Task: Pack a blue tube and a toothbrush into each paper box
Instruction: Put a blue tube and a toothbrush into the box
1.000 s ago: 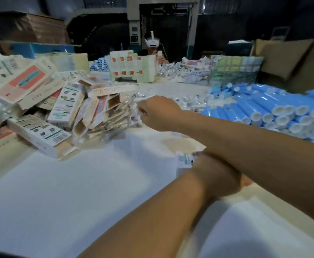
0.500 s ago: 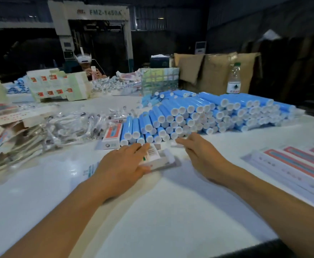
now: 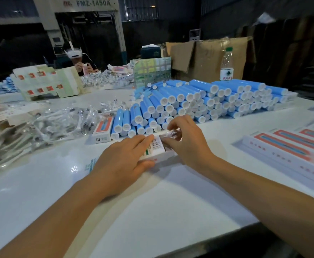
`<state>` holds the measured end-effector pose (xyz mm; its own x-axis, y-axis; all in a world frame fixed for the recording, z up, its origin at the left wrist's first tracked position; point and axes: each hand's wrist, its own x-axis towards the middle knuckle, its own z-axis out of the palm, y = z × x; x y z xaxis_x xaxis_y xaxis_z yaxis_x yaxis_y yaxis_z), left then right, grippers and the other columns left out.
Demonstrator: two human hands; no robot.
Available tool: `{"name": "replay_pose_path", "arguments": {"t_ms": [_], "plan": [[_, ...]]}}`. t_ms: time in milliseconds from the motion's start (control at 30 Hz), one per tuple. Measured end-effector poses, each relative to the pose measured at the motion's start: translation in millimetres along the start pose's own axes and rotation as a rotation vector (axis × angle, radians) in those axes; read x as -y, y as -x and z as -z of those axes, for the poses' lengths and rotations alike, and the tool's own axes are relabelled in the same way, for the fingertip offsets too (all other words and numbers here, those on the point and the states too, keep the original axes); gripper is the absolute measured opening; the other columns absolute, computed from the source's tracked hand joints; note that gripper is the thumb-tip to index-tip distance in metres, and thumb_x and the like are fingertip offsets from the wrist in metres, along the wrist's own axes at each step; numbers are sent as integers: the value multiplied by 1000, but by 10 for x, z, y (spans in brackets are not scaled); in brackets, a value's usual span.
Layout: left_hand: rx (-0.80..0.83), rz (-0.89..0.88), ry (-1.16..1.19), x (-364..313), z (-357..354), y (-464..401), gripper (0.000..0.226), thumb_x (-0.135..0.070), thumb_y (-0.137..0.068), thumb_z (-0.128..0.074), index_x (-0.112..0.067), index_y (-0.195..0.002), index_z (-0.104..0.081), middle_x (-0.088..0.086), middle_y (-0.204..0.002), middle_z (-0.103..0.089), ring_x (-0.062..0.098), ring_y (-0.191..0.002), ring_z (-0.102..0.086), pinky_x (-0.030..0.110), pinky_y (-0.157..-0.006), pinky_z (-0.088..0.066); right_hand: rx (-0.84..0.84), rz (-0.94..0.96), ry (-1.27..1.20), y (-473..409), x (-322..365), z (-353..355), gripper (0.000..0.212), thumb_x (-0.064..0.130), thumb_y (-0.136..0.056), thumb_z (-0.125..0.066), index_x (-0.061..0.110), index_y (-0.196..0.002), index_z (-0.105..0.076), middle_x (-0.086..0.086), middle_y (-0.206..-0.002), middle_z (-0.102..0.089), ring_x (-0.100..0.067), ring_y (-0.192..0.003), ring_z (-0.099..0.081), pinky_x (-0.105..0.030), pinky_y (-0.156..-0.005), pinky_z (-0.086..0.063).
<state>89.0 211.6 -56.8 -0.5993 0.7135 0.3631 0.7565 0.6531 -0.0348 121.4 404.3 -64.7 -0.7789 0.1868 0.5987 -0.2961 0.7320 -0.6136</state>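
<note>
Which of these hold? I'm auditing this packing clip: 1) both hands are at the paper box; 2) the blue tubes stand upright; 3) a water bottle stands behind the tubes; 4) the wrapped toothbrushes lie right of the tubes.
1) True: the left hand lies on the paper box, the right hand at its end.
2) False: the blue tubes lie stacked on their sides.
3) True: the water bottle stands behind.
4) False: the wrapped toothbrushes lie left.

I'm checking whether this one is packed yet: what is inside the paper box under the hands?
Its inside is hidden. The left hand lies on the paper box; the right hand pinches something clear at its far end.
</note>
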Motion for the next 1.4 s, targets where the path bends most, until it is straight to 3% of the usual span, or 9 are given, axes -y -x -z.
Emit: {"name": "replay_pose_path", "arguments": {"t_ms": [267, 400, 533, 700, 833, 967, 1067, 1200, 1400], "plan": [[-33, 32, -9, -21, -18, -14, 67, -56, -93, -31, -31, -151, -11, -12, -151, -25, 13, -128, -33, 29, -95, -33, -23, -48, 131, 18, 66, -20, 11, 21, -84, -70, 21, -75, -63, 16, -71, -52, -2, -67, -48, -17, -62, -35], [-52, 58, -4, -14, -23, -32, 66, -54, -94, -34, -30, -151, -11, -11, -151, -25, 13, -128, -32, 28, -94, -32, 37, -57, -257, 75, 161, -4, 19, 2, -84, -65, 19, -76, -67, 18, -66, -65, 5, -64, -61, -7, -60, -44], [-79, 76, 16, -8, -17, -43, 67, -54, -93, -36, -30, -151, -13, -11, -149, -28, 14, -127, -34, 29, -91, -34, 128, -150, -647, 74, 198, 57, 19, -2, -92, -51, 16, -90, -56, 4, -77, -74, -12, -77, -71, -21, -67, -54], [-88, 160, -9, 78, -19, -32, 65, -55, -93, -33, -29, -150, -13, -10, -148, -29, 14, -128, -34, 31, -90, -34, -300, 144, -102, 118, 131, 69, 12, -3, -85, -61, 9, -82, -64, 0, -76, -64, -16, -72, -57, -22, -71, -44], [-110, 200, -25, 104, -38, -45, 65, -55, -93, -32, -28, -150, -16, -9, -146, -31, 16, -127, -36, 33, -88, -37, -223, 277, 90, 166, 141, -34, 11, 4, -81, -62, -1, -81, -73, -12, -72, -68, -29, -67, -60, -38, -67, -48], [-72, 152, -55, 76, -77, -60, 71, -59, -88, -25, -27, -151, -14, -8, -148, -30, 17, -128, -34, 33, -93, -33, 18, 161, 61, 220, 191, -116, 15, 6, -89, -58, 2, -91, -73, -13, -81, -70, -29, -76, -61, -42, -72, -48], [-74, 132, -59, 67, -93, -61, 69, -57, -90, -29, -27, -151, -14, -8, -148, -29, 17, -127, -35, 32, -93, -32, 70, -11, -125, 239, 196, -122, 24, 5, -90, -58, 14, -109, -71, -5, -81, -71, -9, -65, -55, -19, -63, -44], [-100, 124, -97, 36, -102, -67, 68, -55, -94, -34, -26, -151, -12, -7, -149, -28, 18, -128, -34, 32, -95, -32, 99, -229, -294, 175, 199, -115, 66, 3, -87, -62, 16, -146, -35, 10, -74, -66, 7, -61, -54, -8, -60, -40], [-98, 73, -180, -70, -147, -87, 66, -52, -97, -30, -23, -151, -7, -3, -152, -25, 21, -132, -31, 34, -100, -29, 156, -413, -497, 123, 239, -92, 26, -2, -84, -57, 13, -100, -70, -1, -69, -61, 3, -51, -51, -14, -50, -41]]}}
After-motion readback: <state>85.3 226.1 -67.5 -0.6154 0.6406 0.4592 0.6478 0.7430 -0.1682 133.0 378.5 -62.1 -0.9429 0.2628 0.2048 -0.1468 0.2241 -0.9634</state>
